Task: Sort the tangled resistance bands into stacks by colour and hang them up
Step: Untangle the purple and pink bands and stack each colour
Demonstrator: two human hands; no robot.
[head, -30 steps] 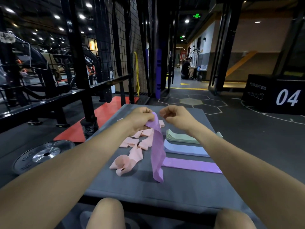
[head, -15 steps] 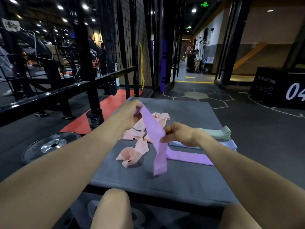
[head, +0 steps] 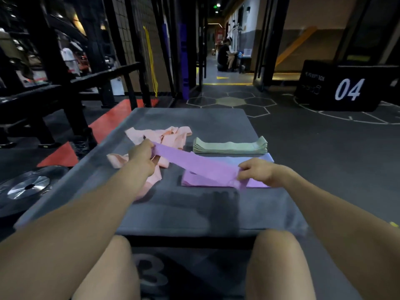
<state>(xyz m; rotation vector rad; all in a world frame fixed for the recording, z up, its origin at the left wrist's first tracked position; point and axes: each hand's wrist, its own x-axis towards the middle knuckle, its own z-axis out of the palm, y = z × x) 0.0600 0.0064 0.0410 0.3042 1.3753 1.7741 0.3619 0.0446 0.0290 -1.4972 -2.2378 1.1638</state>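
Now both hands pinch the purple band (head: 194,164), left hand (head: 141,155) at one end, right hand (head: 256,172) at the other, stretched just above the purple stack (head: 257,184) on the counter (head: 194,122). It looks light, floppy and stretchy; gripping both ends seems wise.

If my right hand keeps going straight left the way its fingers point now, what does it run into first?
Probably nothing solid at first: the right hand points left along the purple band it pinches, above the purple stack. Further on, it would likely meet the left hand, though depth is unclear.
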